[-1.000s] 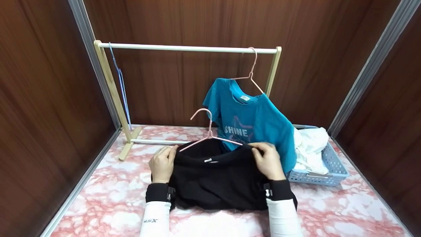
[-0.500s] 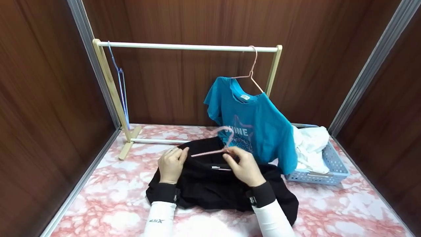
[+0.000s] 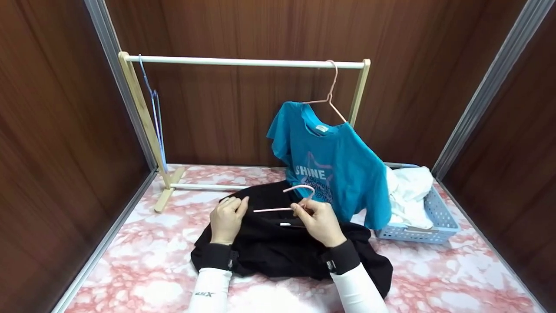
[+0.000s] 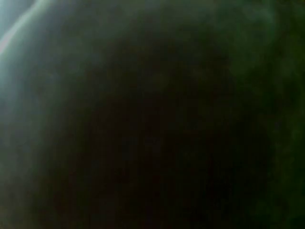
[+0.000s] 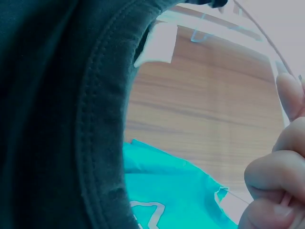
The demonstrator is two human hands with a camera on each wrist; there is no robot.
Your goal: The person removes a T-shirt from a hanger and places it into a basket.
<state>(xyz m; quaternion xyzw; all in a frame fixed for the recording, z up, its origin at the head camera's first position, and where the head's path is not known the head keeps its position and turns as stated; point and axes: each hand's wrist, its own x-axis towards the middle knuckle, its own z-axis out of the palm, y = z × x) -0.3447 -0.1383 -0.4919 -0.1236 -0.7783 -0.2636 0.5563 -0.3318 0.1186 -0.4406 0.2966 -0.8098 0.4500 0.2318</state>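
A black shirt (image 3: 282, 256) lies bunched on the table, its neckline facing up with a small white label (image 3: 285, 224). My left hand (image 3: 226, 221) grips the left side of that neckline. A pink hanger (image 3: 273, 210) is partly inside the neck opening, its left arm and hook showing. My right hand (image 3: 320, 221) pinches it just below the hook; the other arm is hidden. In the right wrist view, the curled fingers of my right hand (image 5: 279, 176) are around the hanger, beside the stitched black collar (image 5: 107, 109). Dark blur fills the left wrist view.
Behind stands a rack with a white rail (image 3: 234, 62). A blue T-shirt (image 3: 347, 165) hangs on its right on another pink hanger, and blue hangers (image 3: 156, 126) hang at the left. A light blue basket (image 3: 443, 213) holds white cloth (image 3: 410, 191) at the right.
My right hand has left the right side of the neckline and now pinches the hanger below its hook. The hanger has dropped lower and shifted right. My left hand has moved slightly right.
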